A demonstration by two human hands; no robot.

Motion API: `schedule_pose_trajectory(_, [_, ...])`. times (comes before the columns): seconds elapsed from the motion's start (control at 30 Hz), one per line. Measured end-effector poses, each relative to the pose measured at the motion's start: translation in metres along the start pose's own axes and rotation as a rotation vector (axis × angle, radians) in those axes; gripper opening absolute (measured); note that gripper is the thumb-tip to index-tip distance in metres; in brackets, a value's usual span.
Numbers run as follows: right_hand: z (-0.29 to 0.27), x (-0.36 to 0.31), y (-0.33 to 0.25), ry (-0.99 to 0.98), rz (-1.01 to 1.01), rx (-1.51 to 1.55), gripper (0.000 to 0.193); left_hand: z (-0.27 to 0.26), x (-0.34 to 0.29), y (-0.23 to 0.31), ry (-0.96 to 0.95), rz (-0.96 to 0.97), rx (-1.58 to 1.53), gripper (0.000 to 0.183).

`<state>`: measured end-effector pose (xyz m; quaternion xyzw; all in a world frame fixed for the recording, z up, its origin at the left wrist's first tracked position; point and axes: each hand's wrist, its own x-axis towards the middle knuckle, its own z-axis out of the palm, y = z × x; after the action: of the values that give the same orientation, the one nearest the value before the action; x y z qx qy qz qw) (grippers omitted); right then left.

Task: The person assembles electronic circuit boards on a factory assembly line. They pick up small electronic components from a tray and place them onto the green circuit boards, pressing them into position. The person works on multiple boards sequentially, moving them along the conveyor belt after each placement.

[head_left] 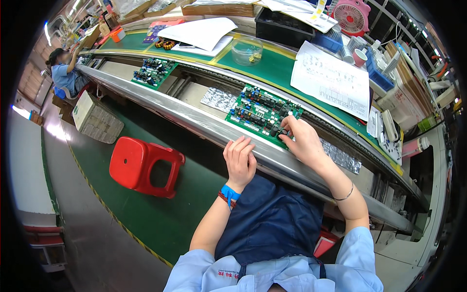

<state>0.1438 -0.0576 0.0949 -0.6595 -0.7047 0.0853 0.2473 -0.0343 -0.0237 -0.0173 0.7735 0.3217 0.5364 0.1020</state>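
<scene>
A green circuit board point(258, 111), crowded with small components, lies across the conveyor rails in front of me. My right hand point(305, 140) is over its near right corner, thumb and fingers curled around a dark round component point(282, 132) on the board; the fingertips partly hide it. My left hand point(239, 161) rests on the metal rail point(209, 130) at the near edge, fingers extended over it and holding nothing. A blue band point(229, 192) is around the left wrist. Farther left along the line lies a second populated circuit board point(153, 72).
Beyond the rails, a green work surface point(221, 61) carries a clear round dish point(246, 51), printed sheets point(333, 80) and copper coils point(165, 45). Blue bins point(379, 70) and a pink fan point(350, 17) stand far right. A red stool point(141, 165) is at left; another person point(65, 73) sits farther along.
</scene>
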Motion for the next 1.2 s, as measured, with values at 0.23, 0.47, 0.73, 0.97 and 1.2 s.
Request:
schedule_pose_trajectory(0.23, [0.007,-0.004,-0.010,0.071,-0.109,-0.146,0.028,-0.002,0.000,-0.005,-0.005,0.005,0.001,0.024])
schedule_pose_trajectory(0.47, [0.000,-0.007,-0.018,0.123,-0.106,-0.211,0.032,-0.007,0.003,-0.007,-0.021,0.009,0.008,0.024])
schedule_pose_trajectory(0.73, [-0.043,-0.054,-0.006,0.257,0.083,-0.055,0.023,-0.024,0.016,0.000,-0.090,-0.050,-0.008,0.023])
schedule_pose_trajectory(0.97, [-0.058,-0.135,0.015,0.298,0.362,-0.056,0.021,-0.033,0.046,-0.007,-0.092,-0.178,0.025,0.033])
schedule_pose_trajectory(1.2, [-0.051,-0.147,0.017,0.305,0.427,-0.108,0.022,-0.030,0.079,-0.022,-0.253,-0.315,0.166,0.036])
